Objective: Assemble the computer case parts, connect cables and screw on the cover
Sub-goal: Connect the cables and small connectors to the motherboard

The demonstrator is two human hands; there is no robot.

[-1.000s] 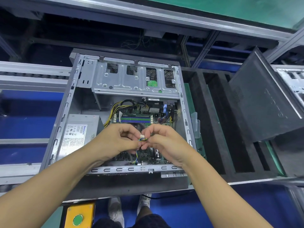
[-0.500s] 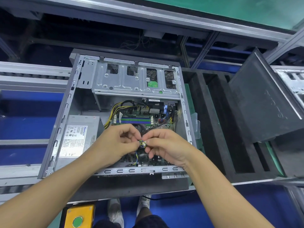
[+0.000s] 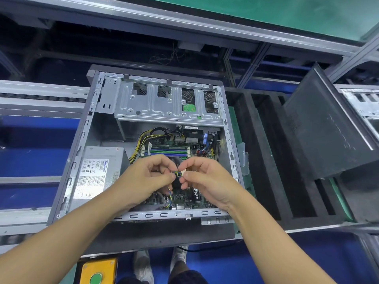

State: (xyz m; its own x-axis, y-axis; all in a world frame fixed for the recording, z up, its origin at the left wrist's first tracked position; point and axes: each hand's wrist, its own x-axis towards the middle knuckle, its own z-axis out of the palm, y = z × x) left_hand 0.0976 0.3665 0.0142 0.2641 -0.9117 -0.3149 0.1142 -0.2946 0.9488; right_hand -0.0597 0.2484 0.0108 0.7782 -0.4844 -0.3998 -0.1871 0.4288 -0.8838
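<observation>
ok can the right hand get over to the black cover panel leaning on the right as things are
Probably yes, once freed: nothing stands between the right hand and the black cover panel, which leans in the foam rack. But its fingers pinch the small white connector.

Conveyor rails carry a dark pad bearing the computer case, beside a foam rack.

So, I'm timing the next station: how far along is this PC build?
Done: the power supply and motherboard sit inside the open case, with yellow cables run to the board. In hand: the left hand and right hand pinch a small wired connector above the board, unplugged. Left: seating it, then fitting and screwing the dark panel leaning at right, likely the cover.
</observation>
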